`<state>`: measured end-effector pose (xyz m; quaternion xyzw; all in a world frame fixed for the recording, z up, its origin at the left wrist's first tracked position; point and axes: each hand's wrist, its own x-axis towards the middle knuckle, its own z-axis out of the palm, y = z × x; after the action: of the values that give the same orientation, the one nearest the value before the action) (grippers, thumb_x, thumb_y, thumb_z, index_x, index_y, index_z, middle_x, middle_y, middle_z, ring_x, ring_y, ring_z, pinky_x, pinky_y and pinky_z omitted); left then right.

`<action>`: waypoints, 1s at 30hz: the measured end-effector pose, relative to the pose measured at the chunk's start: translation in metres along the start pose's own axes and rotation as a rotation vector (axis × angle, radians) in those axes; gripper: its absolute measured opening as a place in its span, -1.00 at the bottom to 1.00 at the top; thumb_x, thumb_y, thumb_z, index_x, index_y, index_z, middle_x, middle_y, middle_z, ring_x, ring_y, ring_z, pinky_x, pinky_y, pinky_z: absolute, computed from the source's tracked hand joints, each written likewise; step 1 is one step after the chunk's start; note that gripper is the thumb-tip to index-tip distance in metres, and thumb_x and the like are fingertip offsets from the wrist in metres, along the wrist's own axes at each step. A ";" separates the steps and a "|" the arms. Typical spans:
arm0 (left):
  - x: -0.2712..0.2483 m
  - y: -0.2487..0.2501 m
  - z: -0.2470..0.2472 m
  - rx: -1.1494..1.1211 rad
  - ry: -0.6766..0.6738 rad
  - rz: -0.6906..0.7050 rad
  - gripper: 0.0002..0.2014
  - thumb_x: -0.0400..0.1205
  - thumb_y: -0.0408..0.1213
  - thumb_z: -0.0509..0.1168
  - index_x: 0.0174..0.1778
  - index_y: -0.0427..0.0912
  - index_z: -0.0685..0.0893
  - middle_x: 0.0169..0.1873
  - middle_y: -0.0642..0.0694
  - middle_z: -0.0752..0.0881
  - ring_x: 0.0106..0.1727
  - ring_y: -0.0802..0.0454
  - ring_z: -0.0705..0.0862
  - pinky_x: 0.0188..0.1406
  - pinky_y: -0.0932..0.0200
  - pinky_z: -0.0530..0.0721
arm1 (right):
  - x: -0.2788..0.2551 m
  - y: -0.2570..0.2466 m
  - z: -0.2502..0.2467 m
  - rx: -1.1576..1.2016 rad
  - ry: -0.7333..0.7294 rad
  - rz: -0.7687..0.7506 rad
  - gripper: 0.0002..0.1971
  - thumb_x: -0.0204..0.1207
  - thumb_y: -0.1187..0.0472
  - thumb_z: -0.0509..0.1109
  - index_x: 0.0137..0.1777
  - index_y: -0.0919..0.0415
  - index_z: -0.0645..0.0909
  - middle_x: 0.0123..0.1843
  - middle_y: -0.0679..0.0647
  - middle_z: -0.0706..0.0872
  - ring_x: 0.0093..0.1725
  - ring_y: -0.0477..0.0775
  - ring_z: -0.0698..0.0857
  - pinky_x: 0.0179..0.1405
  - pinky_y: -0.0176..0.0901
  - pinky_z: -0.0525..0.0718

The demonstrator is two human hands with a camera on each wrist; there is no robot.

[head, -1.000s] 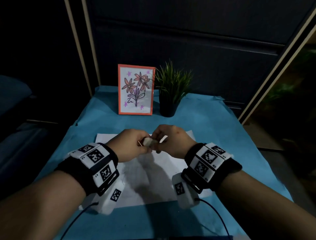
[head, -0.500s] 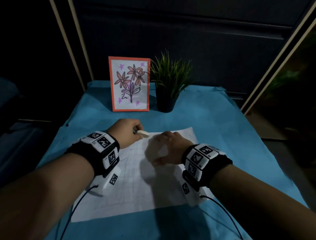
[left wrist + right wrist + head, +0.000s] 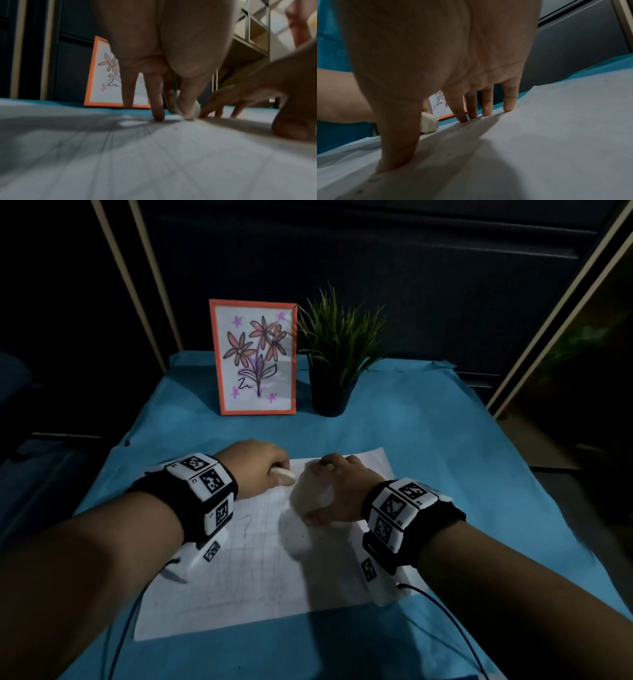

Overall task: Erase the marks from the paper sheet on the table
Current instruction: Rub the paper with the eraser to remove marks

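A white paper sheet (image 3: 260,573) with a faint pencil grid and a few dark strokes lies on the blue tablecloth (image 3: 445,460). My left hand (image 3: 255,470) pinches a small white eraser (image 3: 282,474) at the sheet's far left edge; in the left wrist view the eraser (image 3: 192,109) touches the paper (image 3: 171,162) under my thumb. My right hand (image 3: 334,491) lies flat, fingers spread, pressing the sheet's far part; the right wrist view shows its fingertips (image 3: 508,106) and thumb on the paper (image 3: 556,135), with the eraser (image 3: 429,124) just beyond the thumb.
A framed flower drawing with an orange border (image 3: 255,357) stands at the back of the table. A potted green plant (image 3: 334,354) stands right of it. Dark cabinet fronts rise behind. Cables trail from both wrist cameras over the near table edge.
Both hands came down from holding the eraser together above the sheet. The left hand now has the eraser alone at the paper; the right hand has flattened onto the sheet.
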<state>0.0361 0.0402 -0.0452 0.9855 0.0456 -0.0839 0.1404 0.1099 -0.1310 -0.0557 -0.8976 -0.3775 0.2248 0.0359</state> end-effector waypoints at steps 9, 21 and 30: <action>-0.005 0.003 -0.006 0.041 -0.106 0.029 -0.83 0.60 -0.16 0.37 0.09 0.07 0.76 0.00 0.10 0.70 0.05 0.08 0.62 0.06 0.14 0.57 | -0.001 -0.001 0.001 0.009 0.011 0.015 -0.06 0.20 -0.33 0.52 0.55 -0.09 0.22 0.52 -0.07 0.28 0.51 0.12 0.28 0.44 0.11 0.43; -0.002 0.004 -0.004 0.101 -0.118 0.061 -0.90 0.63 -0.19 0.31 0.01 -0.02 0.69 -0.02 0.04 0.68 0.03 0.02 0.62 0.04 0.07 0.58 | -0.007 -0.003 -0.004 -0.007 0.004 -0.011 -0.08 0.28 -0.28 0.51 0.58 -0.04 0.18 0.54 -0.04 0.25 0.54 0.12 0.24 0.47 0.12 0.40; -0.009 0.006 0.001 0.130 -0.128 0.096 -0.83 0.67 -0.18 0.30 0.15 -0.01 0.69 -0.05 0.12 0.58 0.06 0.08 0.57 0.01 0.18 0.49 | -0.008 -0.004 -0.005 0.037 -0.008 0.020 -0.06 0.24 -0.24 0.56 0.58 -0.05 0.21 0.52 -0.04 0.26 0.54 0.10 0.25 0.49 0.09 0.39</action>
<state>0.0275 0.0332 -0.0433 0.9862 -0.0160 -0.1427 0.0828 0.1048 -0.1330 -0.0470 -0.8997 -0.3643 0.2356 0.0491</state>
